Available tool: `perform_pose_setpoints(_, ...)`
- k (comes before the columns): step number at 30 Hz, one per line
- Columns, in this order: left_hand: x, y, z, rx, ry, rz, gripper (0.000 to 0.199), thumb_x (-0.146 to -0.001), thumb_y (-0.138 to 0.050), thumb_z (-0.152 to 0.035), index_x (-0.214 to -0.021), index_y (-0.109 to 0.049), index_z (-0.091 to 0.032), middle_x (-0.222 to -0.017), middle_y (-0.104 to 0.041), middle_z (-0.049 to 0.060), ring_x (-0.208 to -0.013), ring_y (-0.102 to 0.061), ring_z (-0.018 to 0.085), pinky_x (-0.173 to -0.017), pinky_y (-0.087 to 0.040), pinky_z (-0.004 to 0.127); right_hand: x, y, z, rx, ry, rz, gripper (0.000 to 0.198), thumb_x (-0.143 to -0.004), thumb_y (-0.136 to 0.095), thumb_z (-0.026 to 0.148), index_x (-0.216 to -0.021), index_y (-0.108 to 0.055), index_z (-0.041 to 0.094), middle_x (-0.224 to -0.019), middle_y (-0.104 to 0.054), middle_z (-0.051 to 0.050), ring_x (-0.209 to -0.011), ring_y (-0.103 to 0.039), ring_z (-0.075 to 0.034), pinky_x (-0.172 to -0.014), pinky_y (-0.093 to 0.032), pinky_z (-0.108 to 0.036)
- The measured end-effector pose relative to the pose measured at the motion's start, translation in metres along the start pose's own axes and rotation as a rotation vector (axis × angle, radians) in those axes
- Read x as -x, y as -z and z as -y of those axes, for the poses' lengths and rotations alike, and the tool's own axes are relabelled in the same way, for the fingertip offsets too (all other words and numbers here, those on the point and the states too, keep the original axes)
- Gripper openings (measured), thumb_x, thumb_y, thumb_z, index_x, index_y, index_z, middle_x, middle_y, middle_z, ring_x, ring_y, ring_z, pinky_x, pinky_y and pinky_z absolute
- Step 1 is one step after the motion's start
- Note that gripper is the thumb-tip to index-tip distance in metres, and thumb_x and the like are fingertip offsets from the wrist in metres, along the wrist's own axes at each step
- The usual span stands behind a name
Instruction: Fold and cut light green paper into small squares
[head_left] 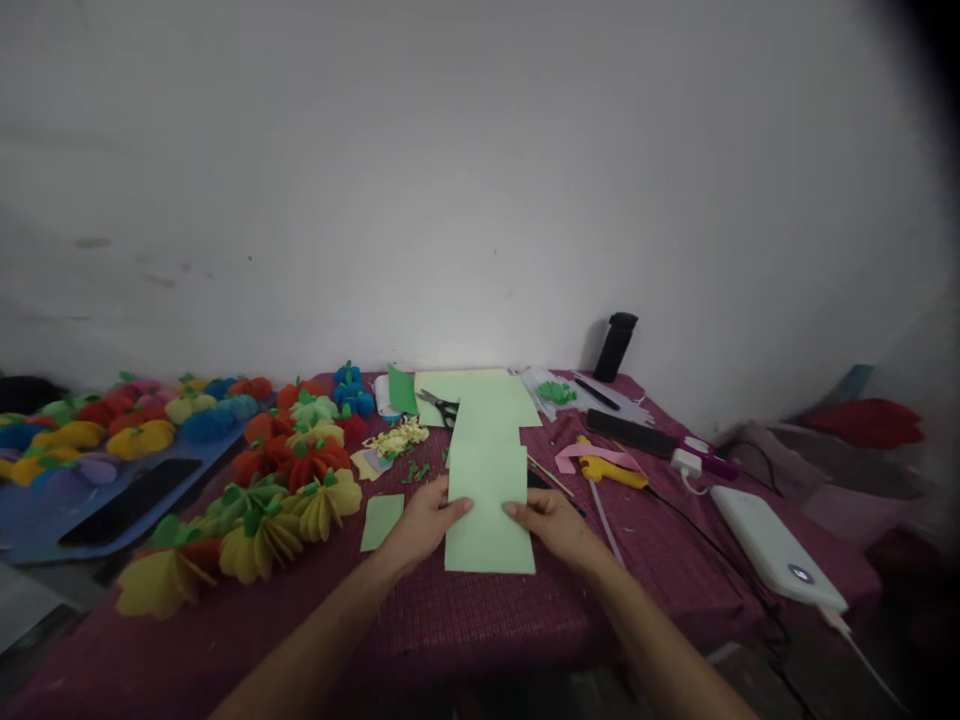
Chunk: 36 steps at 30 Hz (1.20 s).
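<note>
A pale green sheet of paper (487, 530) is held upright at the table's middle, creased across or overlapping a second strip behind it. My left hand (431, 515) is closed on its left edge, thumb in front and fingers behind. On the right edge my right hand (555, 520) pinches it the same way. Behind it lie more pale green sheets (495, 395) and black-handled scissors (441, 408), partly covered by the paper. A small green paper square (382, 522) lies left of my left hand. Green scraps (418, 470) and a heap of cream paper bits (401, 437) are beyond it.
Colourful paper pumpkins (292, 480) crowd the left side, beside a dark phone (131, 500) on a blue board. To the right lie a yellow glue gun (611, 470) with its cord, a pink strip, a white power bank (776, 545) and a black bottle (615, 348).
</note>
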<state>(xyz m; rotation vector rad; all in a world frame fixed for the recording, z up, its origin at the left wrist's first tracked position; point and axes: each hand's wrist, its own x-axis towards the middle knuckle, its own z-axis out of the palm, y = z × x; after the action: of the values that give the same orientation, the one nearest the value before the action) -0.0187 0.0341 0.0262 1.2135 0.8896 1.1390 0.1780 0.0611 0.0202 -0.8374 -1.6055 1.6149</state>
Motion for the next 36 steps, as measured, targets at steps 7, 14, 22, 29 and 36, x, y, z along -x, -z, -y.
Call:
perform_pose_setpoints(7,0.005,0.017,0.013,-0.124,0.163,0.253,0.039,-0.064,-0.065,-0.022,-0.101,-0.059,-0.011,-0.082,-0.066,0.007,-0.074,-0.06,0.02,-0.065,-0.045,0.028,-0.009,0.009,-0.02,-0.005,-0.032,-0.144,0.03,-0.072,-0.058,0.041,-0.084,-0.065,0.015,-0.061,-0.06,0.001,-0.049,-0.047,-0.01,-0.049,-0.037,-0.022)
perform_pose_setpoints(14,0.01,0.021,-0.001,-0.049,0.149,0.201,0.041,-0.073,-0.058,-0.034,-0.11,-0.055,-0.017,-0.094,-0.064,0.008,-0.083,-0.059,0.02,-0.067,-0.045,0.028,-0.004,0.01,-0.019,-0.037,-0.08,-0.106,0.027,-0.072,-0.06,0.038,-0.089,-0.065,0.018,-0.065,-0.061,0.0,-0.056,-0.052,-0.013,-0.058,-0.041,-0.028)
perform_pose_setpoints(22,0.007,0.02,0.007,-0.036,0.1,0.105,0.031,-0.075,-0.055,-0.038,-0.092,-0.064,-0.013,-0.083,-0.067,0.004,-0.077,-0.058,0.018,-0.073,-0.043,0.03,0.004,0.008,-0.021,0.034,-0.118,-0.047,0.024,-0.073,-0.058,0.039,-0.074,-0.065,0.016,-0.054,-0.053,0.002,-0.045,-0.042,-0.008,-0.044,-0.034,-0.022)
perform_pose_setpoints(29,0.008,0.02,0.005,-0.124,0.124,0.193,0.025,-0.074,-0.056,-0.028,-0.093,-0.066,-0.015,-0.087,-0.068,0.005,-0.082,-0.059,0.02,-0.073,-0.044,0.03,0.005,0.01,-0.016,0.013,-0.099,-0.069,0.022,-0.07,-0.062,0.033,-0.085,-0.068,0.018,-0.075,-0.065,-0.002,-0.062,-0.054,-0.013,-0.057,-0.04,-0.024)
perform_pose_setpoints(36,0.007,0.021,0.006,-0.206,0.082,0.106,0.018,-0.071,-0.053,-0.021,-0.077,-0.069,-0.016,-0.081,-0.068,0.003,-0.077,-0.06,0.017,-0.073,-0.044,0.027,0.005,0.013,-0.019,-0.116,-0.128,-0.112,0.013,-0.067,-0.061,0.029,-0.073,-0.066,0.019,-0.064,-0.062,0.0,-0.054,-0.052,-0.011,-0.053,-0.038,-0.023)
